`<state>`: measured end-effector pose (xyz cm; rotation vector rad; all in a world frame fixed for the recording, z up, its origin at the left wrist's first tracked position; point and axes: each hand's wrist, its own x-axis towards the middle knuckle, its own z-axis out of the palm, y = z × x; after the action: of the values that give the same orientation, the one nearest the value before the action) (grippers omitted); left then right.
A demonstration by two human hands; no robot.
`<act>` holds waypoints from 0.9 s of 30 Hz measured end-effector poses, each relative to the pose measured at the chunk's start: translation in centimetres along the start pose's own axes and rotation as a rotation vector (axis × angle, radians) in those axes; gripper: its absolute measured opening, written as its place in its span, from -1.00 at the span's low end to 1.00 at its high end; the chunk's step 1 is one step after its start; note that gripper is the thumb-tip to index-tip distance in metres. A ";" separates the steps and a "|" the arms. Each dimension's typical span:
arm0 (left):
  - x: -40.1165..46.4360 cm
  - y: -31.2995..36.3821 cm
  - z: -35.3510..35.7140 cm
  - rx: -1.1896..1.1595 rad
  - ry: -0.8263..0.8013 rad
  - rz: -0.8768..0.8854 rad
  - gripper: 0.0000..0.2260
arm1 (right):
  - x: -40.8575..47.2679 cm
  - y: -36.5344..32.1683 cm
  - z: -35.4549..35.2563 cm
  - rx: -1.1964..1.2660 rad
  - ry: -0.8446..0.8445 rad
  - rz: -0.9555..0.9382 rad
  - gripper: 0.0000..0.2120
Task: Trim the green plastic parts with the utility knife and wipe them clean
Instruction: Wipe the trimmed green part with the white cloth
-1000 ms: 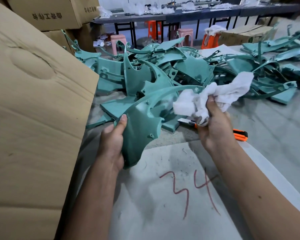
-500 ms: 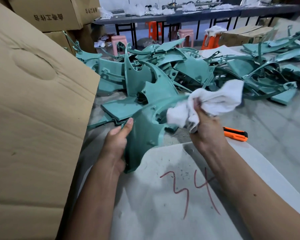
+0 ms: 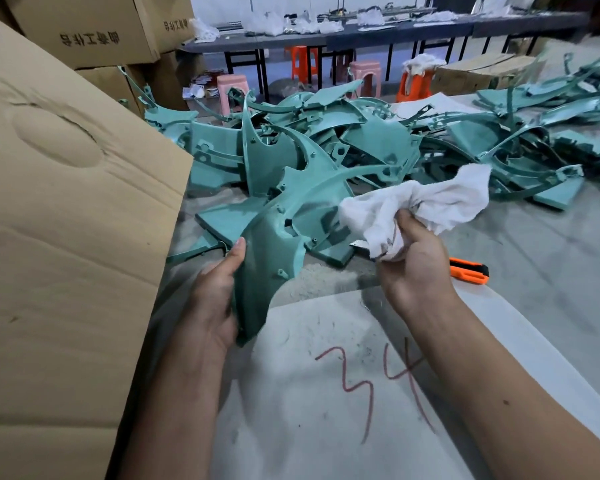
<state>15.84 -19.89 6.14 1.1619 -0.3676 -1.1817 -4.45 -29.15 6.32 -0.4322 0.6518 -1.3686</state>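
Hands work above a grey tabletop (image 3: 551,306) that bears a pale sheet with "34" (image 3: 371,393) written on it in red. The left hand (image 3: 215,299) grips the lower, narrow end of a curved green plastic part (image 3: 271,258); the thumb lies along the part's near edge and the other fingers wrap behind it, hidden from view. The part stands roughly upright from that hand, and its long thin arm sweeps up and to the right, passing behind the white cloth (image 3: 420,209).

The right hand (image 3: 416,265) is closed round the bunched cloth, with the fingers curled into the folds. The cloth sits just beside the part's upper right portion; whether it touches the plastic there cannot be told. One loose end of the cloth flares up and to the right, above the hand.

An orange utility knife (image 3: 470,270) lies flat on the tabletop just to the right of the right hand, partly hidden behind it, and no hand holds it.

Behind both hands a heap of green plastic parts (image 3: 378,140) spreads across the far side of the table. A large cardboard flap (image 3: 66,237) fills the left of the view, close beside the left forearm. Cardboard boxes (image 3: 94,29) are stacked beyond it, and pink and orange stools (image 3: 364,76) stand farther back near a long dark bench (image 3: 430,27).
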 end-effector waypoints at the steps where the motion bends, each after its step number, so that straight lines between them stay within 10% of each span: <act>1: 0.1 -0.2 0.1 0.043 0.006 0.016 -0.72 | 0.1 0.0 0.0 -0.017 -0.036 0.025 -0.68; 7: -0.2 -1.6 1.6 0.193 -0.025 0.128 -0.81 | -0.1 0.6 0.4 -0.147 -0.092 0.072 -0.35; 13: -0.2 -1.9 2.1 0.164 0.007 0.122 -0.74 | -0.1 0.8 -0.7 -0.418 -0.260 -0.040 -0.82; 20: 0.1 -1.5 1.9 0.056 0.077 0.109 -0.77 | -0.9 1.4 -0.2 -0.873 -0.341 -0.348 -0.81; 23: 0.4 -1.8 1.7 0.047 0.037 0.140 -0.84 | -0.5 1.4 -0.7 -0.831 -0.203 -0.343 -0.89; 27: 0.4 -2.1 1.9 0.065 0.042 0.162 -0.82 | -1.5 1.4 0.5 -0.306 -0.247 0.121 -0.64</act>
<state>13.49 -21.08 5.06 1.1885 -0.4620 -1.0096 -3.19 -27.54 6.08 -0.7812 0.6726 -1.0816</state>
